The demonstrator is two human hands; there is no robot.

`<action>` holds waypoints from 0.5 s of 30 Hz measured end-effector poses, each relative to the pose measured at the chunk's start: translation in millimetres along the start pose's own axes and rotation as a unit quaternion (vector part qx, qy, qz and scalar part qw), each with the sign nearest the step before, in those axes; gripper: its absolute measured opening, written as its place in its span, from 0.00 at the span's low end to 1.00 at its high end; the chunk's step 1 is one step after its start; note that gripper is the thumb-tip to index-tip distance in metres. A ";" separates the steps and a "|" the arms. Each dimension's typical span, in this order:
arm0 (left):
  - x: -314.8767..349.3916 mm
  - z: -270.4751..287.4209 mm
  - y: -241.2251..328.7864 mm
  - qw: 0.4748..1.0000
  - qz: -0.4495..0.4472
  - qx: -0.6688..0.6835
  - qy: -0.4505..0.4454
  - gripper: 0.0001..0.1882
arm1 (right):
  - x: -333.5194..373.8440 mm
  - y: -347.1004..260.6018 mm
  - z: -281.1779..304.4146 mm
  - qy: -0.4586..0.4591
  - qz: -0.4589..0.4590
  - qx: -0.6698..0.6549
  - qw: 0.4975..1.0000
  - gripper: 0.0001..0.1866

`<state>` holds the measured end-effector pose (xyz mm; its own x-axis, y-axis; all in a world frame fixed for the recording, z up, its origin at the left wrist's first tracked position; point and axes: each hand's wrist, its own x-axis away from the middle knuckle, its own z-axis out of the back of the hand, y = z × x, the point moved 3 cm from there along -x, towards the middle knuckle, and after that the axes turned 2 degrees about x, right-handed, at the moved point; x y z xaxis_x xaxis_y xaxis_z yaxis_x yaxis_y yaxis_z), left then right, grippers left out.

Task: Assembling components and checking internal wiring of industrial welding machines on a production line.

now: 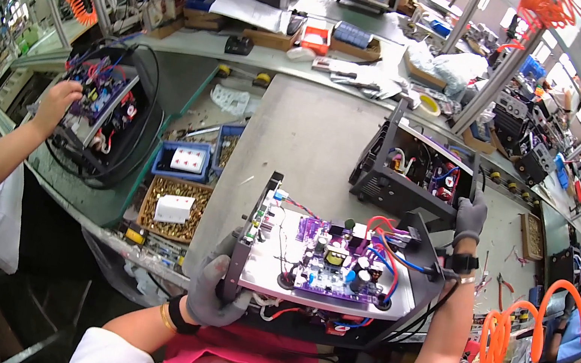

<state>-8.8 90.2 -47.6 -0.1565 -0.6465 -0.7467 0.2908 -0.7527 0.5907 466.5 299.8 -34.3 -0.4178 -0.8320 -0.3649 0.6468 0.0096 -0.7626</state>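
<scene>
My left hand, in a grey glove, wraps round the left end panel of an open machine chassis at the table's near edge. On the chassis's pale metal plate sits a purple circuit board with capacitors and red and blue wires. My right hand, gloved too, grips the right edge of a second unit, a black machine case standing tilted farther back. Through its open side show wires and another board. My fingers on the case's far side are partly hidden.
A co-worker's hand touches another opened machine at the left. Beside the metal tabletop stand a box of brass-coloured screws and a blue bin. Red-handled pliers and a coiled orange hose are at the right.
</scene>
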 end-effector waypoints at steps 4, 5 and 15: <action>21.7 1.3 -2.0 0.998 -0.012 -0.003 -0.054 0.44 | 57.5 -20.6 -52.9 0.064 0.174 -0.097 0.978 0.24; 26.2 1.4 -1.7 0.998 -0.019 -0.004 -0.060 0.44 | 70.3 -15.6 -72.0 0.089 0.164 -0.045 0.981 0.24; 34.9 -0.4 -2.3 0.999 -0.039 0.010 -0.018 0.41 | 93.8 42.2 -32.2 -0.435 0.020 -0.086 0.896 0.20</action>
<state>-14.5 69.4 -75.2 -0.2127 -0.5896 -0.7792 0.2570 -0.8031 0.5375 434.1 240.1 -117.9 0.3074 -0.9460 0.1032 0.5116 0.0729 -0.8561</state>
